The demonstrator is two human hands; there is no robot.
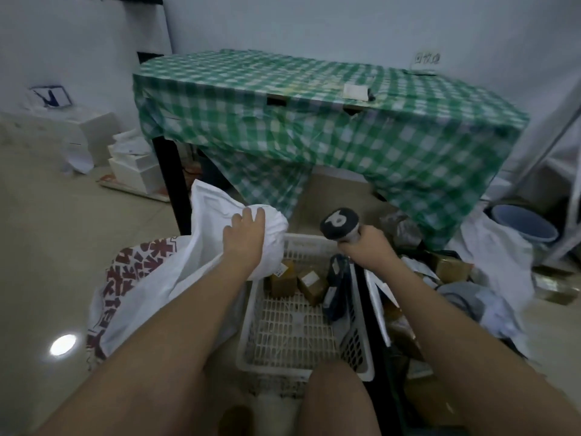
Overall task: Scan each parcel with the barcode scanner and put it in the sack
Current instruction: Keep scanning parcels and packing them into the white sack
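Note:
My left hand grips a soft white plastic parcel and holds it over the left rim of the white basket. To its left stands the white sack with dark red print, its mouth open. My right hand holds the barcode scanner upright by its handle, above the basket's right side. In the basket lie two small brown boxes and a dark flat parcel.
A table with a green checked cloth stands just behind the basket. More brown boxes and bags lie piled at the right. White boxes sit on the floor at the left, a blue bucket at the far right.

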